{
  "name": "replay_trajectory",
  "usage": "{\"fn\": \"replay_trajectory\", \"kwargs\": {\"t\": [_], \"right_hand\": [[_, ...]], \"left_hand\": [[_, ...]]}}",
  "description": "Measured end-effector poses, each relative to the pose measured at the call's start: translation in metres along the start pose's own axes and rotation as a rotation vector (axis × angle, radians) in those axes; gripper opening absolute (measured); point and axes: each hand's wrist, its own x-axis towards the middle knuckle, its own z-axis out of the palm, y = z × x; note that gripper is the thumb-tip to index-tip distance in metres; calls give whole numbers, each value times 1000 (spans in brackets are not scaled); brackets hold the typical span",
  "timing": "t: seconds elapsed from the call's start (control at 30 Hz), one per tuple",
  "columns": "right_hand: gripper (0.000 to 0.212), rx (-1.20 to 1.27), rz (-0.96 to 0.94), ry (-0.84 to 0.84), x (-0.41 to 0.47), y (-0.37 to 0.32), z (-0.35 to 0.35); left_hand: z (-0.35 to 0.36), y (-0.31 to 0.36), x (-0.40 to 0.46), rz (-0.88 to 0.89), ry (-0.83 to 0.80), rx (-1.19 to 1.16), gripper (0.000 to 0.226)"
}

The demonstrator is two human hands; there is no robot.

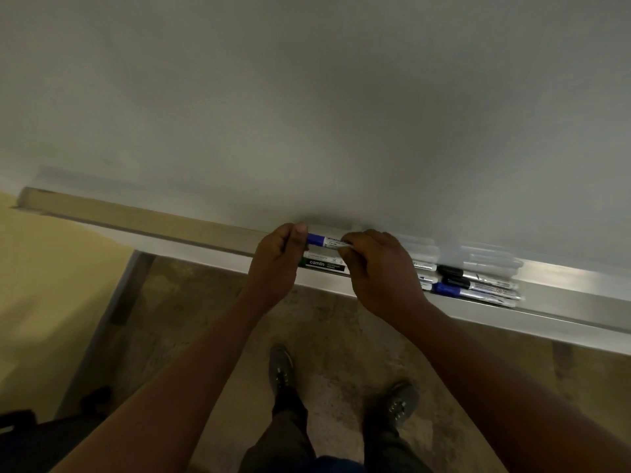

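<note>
Nearest the camera, two dark shoes (281, 367) stand on the mottled floor (205, 319). Both forearms reach up from there to a blue marker (326, 241), which is held level just above the metal tray (563, 315). The left hand (276, 264) grips the marker's blue cap, its fingers (300, 230) curled round it. The right hand (379, 268) pinches the white barrel. Below the marker, a green marker (322, 262) lies in the tray. More markers (478, 285) lie bunched in the tray to the right. Behind everything rises the whiteboard (307, 97).
</note>
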Motion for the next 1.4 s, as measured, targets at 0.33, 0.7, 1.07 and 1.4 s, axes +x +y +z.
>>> {"fn": "replay_trajectory", "kwargs": {"t": [0.33,0.7,1.07,1.4], "right_hand": [[21,-21,-134,112,-7,-7,-16],[21,-66,-69,-77,-1,10,-1],[30,-33,-19,-198,3,8,14],[33,174,194,-160,-11,36,26]], "left_hand": [[17,21,6,-6,117,-4,56],[20,-3,-2,-84,-97,81,41],[15,-10,6,-282,-30,-575,14],[14,-32,13,-319,230,-496,28]]}}
